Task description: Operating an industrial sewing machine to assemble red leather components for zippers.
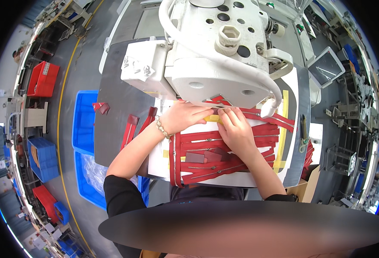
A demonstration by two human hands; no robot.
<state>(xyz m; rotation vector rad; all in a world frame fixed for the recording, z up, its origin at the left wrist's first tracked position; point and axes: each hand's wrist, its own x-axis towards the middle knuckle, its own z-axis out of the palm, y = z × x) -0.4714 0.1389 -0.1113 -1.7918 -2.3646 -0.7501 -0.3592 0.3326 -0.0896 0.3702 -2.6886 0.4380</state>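
Both hands are on the work under the white sewing machine (224,79), whose head hides the needle area. My left hand (184,117), with a beaded bracelet at the wrist, lies with fingers stretched out beside a small yellow piece (213,118). On the right, my right hand (236,129) has bent fingers closed at the end of a red zipper (280,120) with a small dark red patch; the exact grip is partly hidden. Several more red zippers (200,137) lie side by side in front of the hands. Dark red patches (196,158) rest on them.
Red zipper pieces (130,127) with dark red ends lie left of my left forearm. Blue bins (85,148) stand at the left table edge, one containing clear plastic. Scissors (303,145) are at the right, above a cardboard box (312,182). Yellow tape (280,164) marks the white sheet.
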